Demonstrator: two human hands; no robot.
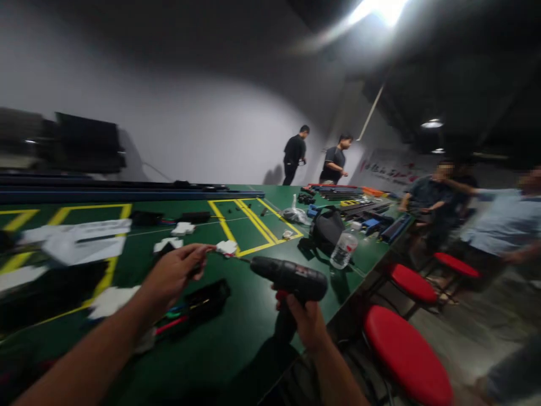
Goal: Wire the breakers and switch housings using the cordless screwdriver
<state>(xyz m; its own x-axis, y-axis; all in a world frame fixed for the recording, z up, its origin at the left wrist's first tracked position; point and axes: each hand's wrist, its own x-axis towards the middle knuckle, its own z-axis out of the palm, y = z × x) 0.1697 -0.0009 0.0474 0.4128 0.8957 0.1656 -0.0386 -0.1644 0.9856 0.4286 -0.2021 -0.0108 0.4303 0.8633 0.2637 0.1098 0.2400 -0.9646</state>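
My right hand [305, 321] is wrapped round the grip of a black power drill [291, 277]. The drill's thin bit points left, its end close to a small white piece [226, 248]. My left hand [180, 273] is pinched, its fingertips near the left side of that white piece; whatever they grip is too small to name. Below my left hand, a black part [207, 301] with coloured wires lies on the green table [253, 332]. More white pieces [183, 228] rest beyond the hand.
Papers [84, 239] lie at the left. A water bottle [344, 248] and a black bag [327, 228] stand right of centre. Long dark rails [127, 193] line the back edge. Red stools [406, 355] and several people [435, 194] are at the right.
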